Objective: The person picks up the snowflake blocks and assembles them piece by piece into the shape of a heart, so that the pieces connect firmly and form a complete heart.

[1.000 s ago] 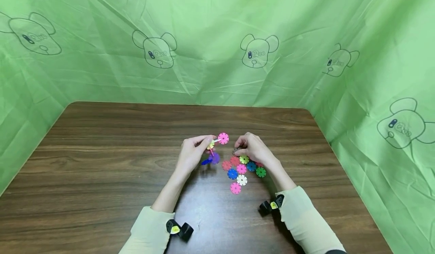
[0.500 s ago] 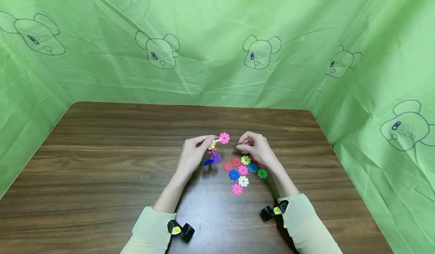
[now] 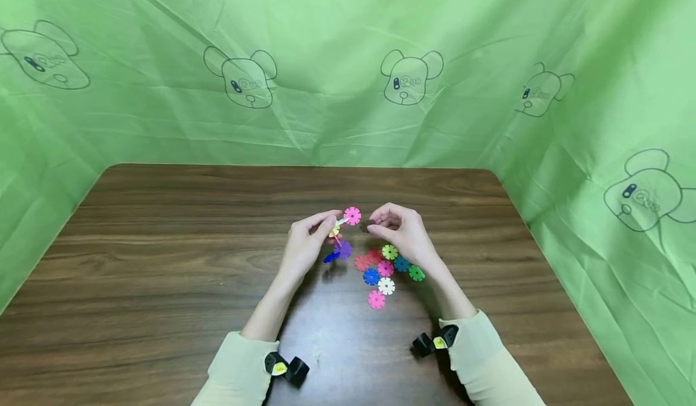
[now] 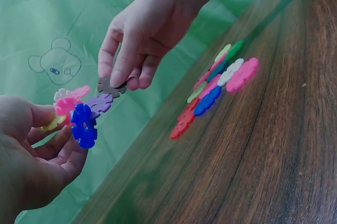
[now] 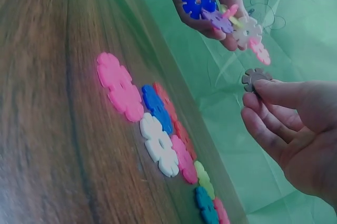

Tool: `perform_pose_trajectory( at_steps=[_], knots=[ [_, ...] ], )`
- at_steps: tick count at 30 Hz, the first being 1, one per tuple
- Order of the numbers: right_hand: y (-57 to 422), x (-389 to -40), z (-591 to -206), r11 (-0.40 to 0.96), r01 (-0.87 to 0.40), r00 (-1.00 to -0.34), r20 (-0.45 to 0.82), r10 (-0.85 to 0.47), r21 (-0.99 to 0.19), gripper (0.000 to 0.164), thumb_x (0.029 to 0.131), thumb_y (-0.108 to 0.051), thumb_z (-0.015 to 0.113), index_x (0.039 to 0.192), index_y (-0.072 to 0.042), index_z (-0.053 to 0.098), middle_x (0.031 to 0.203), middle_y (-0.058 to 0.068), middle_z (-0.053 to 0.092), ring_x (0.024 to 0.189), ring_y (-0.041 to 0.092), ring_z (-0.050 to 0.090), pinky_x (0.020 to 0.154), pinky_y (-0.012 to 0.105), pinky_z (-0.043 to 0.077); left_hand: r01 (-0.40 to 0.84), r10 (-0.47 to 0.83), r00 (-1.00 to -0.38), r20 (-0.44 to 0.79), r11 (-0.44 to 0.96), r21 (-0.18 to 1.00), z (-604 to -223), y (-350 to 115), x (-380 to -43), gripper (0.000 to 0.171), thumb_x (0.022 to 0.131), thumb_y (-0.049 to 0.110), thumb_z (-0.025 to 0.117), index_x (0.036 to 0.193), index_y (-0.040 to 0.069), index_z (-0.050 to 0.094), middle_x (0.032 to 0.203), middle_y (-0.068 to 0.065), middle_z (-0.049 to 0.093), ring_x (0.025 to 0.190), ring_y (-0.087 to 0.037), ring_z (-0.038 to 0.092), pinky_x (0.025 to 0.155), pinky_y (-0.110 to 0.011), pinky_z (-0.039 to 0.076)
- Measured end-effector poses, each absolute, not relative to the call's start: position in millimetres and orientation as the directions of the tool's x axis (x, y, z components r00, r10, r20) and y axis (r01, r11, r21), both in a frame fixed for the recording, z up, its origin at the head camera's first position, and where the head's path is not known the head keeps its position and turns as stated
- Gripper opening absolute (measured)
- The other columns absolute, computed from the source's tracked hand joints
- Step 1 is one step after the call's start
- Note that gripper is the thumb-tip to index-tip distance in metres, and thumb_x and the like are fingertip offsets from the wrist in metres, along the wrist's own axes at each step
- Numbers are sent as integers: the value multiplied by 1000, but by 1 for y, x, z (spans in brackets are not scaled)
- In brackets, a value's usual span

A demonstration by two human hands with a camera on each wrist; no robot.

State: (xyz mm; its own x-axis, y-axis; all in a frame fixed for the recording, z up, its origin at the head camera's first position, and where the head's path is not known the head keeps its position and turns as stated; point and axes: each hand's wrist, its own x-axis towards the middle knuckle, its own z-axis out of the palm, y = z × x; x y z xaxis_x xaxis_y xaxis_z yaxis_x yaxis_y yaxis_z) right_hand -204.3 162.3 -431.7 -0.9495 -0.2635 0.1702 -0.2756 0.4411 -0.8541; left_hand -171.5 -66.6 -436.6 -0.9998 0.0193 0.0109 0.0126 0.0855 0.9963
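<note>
In the head view my left hand (image 3: 306,246) pinches a cluster of joined, notched plastic snowflake discs above the table. The cluster has a pink disc (image 3: 352,215) at its far end, a yellow disc (image 3: 334,229) near the fingertips, a white disc (image 5: 247,32), a purple disc (image 3: 342,249) and a blue disc (image 5: 198,1). My right hand (image 3: 406,234) holds a dark brown snowflake disc (image 5: 256,78) between thumb and fingers. That disc is just right of the pink one, with a small gap between them in the right wrist view.
Several loose snowflake discs lie on the wooden table below my right hand, among them a white one (image 3: 386,286), a green one (image 3: 416,273) and a pink one (image 3: 376,299). A green curtain (image 3: 326,122) stands behind the table (image 3: 163,273).
My right hand has lifted from beside the loose discs and moved slightly away from me, bringing the brown disc nearer the cluster's pink end. The left hand keeps its hold, almost still.
</note>
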Motion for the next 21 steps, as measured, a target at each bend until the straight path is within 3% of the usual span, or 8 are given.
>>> perform_pose_trajectory(
  at_steps=[7, 14, 21],
  knots=[
    [159, -202, -430, 448, -306, -944, 208, -255, -840, 11, 89, -13, 81, 99, -11, 75, 89, 8, 76, 78, 12, 69, 72, 29, 59, 17, 28, -999, 14, 79, 997, -436, -67, -171, 28, 104, 22, 62, 128, 13, 73, 107, -27, 74, 76, -6, 69, 83, -39, 63],
    [156, -201, -428, 439, -288, -952, 206, -225, -851, 14, 90, -9, 80, 102, -4, 75, 91, 16, 76, 80, 20, 69, 74, 30, 59, 24, 37, -999, 20, 93, 995, -436, -67, -172, 29, 105, 22, 61, 130, 15, 73, 106, -24, 75, 75, -5, 68, 77, -27, 61],
    [157, -201, -428, 399, -281, -956, 215, -201, -873, 15, 89, -10, 80, 101, -3, 74, 91, 18, 76, 78, 17, 69, 72, 27, 59, 16, 53, -999, 11, 102, 995, -437, -67, -172, 28, 105, 23, 61, 128, 15, 74, 109, -23, 75, 76, -6, 68, 80, -32, 62]
  ],
)
